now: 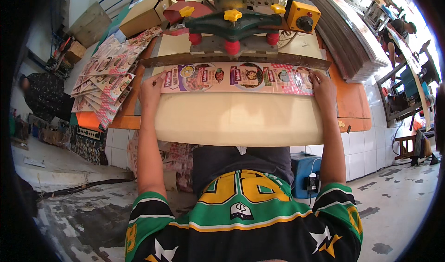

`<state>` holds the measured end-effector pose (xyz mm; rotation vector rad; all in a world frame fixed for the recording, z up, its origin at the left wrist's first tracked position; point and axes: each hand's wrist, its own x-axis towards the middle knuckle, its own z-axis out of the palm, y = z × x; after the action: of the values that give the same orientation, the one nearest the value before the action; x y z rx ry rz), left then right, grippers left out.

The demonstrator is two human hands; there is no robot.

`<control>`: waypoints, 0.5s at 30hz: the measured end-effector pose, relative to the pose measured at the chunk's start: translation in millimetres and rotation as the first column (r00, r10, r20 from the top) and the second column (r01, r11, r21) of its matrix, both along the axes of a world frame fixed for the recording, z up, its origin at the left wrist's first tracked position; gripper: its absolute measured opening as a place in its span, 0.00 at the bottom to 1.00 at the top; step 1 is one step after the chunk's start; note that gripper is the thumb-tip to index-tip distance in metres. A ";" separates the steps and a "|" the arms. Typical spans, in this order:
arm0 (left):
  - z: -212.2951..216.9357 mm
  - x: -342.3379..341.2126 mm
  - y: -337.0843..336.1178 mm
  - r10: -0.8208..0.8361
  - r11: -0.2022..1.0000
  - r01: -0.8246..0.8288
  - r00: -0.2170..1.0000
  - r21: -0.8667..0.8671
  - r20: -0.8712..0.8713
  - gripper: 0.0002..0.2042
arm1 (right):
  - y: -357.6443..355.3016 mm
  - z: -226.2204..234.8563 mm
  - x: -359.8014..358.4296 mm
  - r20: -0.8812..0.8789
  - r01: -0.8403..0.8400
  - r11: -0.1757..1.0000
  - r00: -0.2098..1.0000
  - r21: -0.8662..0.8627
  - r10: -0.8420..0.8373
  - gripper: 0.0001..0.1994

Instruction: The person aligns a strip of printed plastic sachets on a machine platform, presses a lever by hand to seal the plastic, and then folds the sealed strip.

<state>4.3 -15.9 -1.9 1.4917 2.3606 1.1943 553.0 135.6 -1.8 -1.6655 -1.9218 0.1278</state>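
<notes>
A long printed strip of packaging sheet [241, 79], pink with food pictures and a red checkered part, lies flat across the cream work surface [241, 118]. At its left end my left hand [151, 91] is closed on the edge, with some fingers hidden. My right hand [324, 86] pinches the opposite end between thumb and fingers. Just beyond the strip runs the long metal bar [296, 60] of a dark green press [232, 24] with yellow knobs and red round parts. The strip's far edge lies close along that bar; I cannot tell whether it reaches underneath.
Left of the work surface lies a loose pile of similar printed packages [109, 74]. A cardboard box [143, 14] sits behind it. On the right rises a tall stack of flat sheets [347, 32], near a yellow control box [302, 14] with a black knob. People are in the background on both sides.
</notes>
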 end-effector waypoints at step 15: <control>-4.3 -4.4 4.5 -0.049 0.998 0.050 0.998 0.040 -0.025 0.19 | -0.8 -1.4 -0.8 -0.033 0.014 1.000 0.999 0.026 -0.013 0.13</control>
<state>-0.1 -11.4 -6.1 1.5767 2.3134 1.2263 552.2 134.9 -3.3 -1.6493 -1.8797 0.1227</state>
